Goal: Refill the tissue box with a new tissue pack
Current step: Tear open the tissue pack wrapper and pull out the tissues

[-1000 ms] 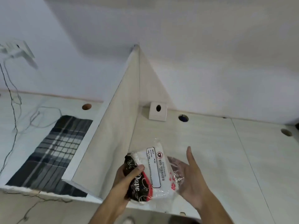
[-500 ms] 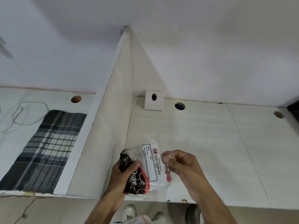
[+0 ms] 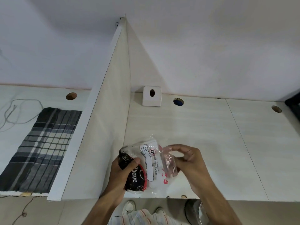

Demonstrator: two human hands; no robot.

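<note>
A tissue pack (image 3: 146, 166) in clear plastic, black and red at one end and white with a "BIG TISSUES" label, is held just above the desk's front edge. My left hand (image 3: 123, 172) grips its dark left end, thumb on top. My right hand (image 3: 186, 161) pinches the crinkled plastic wrapper at the pack's right end. A small white tissue box (image 3: 151, 99) with an oval opening on top stands at the back of the desk against the wall, well beyond both hands.
A tall white divider panel (image 3: 103, 127) rises just left of my hands. Beyond it lie a plaid cloth (image 3: 43, 148) and a loose cable (image 3: 19, 111). The pale desk (image 3: 211, 151) has round cable holes (image 3: 178, 101) near the wall. Feet show below the desk edge.
My right hand went from open beside the pack to pinching its plastic wrapper. The view has shifted, so the pack and hands sit a little farther right.
</note>
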